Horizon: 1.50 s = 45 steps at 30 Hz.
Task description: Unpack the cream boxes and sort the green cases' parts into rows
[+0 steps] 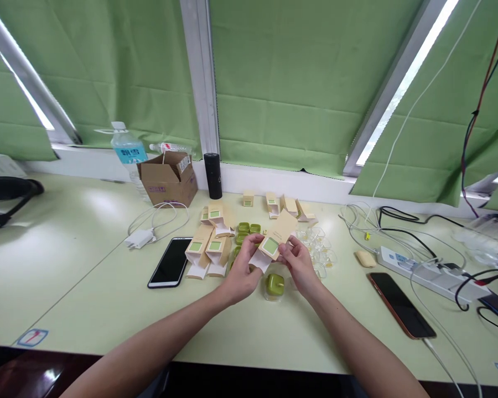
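Note:
Between both hands I hold a small beige paper box with a green square on it and a white flap hanging loose. My left hand grips its left side, and my right hand pinches the lower right side. Just below the hands, a small clear jar with a green lid stands on the table. Several green lids lie behind my left hand, partly hidden by it. Clear small cups are grouped beyond my right hand. Open beige boxes stand to the left.
More beige boxes stand at the back. On the left are a phone, a white charger, a cardboard carton and a black bottle. To the right lie another phone, a power strip and tangled cables.

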Motion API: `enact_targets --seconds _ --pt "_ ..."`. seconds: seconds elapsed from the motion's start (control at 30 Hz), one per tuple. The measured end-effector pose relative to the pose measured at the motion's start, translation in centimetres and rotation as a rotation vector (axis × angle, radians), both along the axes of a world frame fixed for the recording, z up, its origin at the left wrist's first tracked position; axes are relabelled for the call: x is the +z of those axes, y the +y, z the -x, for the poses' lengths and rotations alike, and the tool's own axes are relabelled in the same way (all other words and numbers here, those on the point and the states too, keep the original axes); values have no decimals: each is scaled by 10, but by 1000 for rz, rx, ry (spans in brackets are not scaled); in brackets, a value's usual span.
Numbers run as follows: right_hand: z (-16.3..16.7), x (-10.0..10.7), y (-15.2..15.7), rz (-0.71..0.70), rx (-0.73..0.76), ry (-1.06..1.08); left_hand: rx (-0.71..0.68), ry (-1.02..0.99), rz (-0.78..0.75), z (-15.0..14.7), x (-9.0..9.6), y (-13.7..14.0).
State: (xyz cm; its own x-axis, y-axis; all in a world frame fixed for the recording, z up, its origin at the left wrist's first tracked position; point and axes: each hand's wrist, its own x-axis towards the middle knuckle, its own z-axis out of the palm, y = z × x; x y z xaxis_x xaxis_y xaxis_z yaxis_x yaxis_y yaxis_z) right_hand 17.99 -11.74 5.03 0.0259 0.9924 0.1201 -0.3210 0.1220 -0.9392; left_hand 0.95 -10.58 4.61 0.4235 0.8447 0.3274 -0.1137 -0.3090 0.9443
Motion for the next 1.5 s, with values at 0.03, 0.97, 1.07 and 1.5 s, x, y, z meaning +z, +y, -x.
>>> enact_targets --seconds 0.03,0.97,1.07,1.5 --pt "-1 0 1 17 -1 11 -11 -7 -14 1 0 -1" --pt "5 6 -6 117 -59 -70 113 51 -63 -2 -8 7" --pt "4 7 -5 108 -44 -58 65 33 0 -2 -3 5" --pt "0 8 -1 52 -312 -15 -30 48 106 -2 4 3"
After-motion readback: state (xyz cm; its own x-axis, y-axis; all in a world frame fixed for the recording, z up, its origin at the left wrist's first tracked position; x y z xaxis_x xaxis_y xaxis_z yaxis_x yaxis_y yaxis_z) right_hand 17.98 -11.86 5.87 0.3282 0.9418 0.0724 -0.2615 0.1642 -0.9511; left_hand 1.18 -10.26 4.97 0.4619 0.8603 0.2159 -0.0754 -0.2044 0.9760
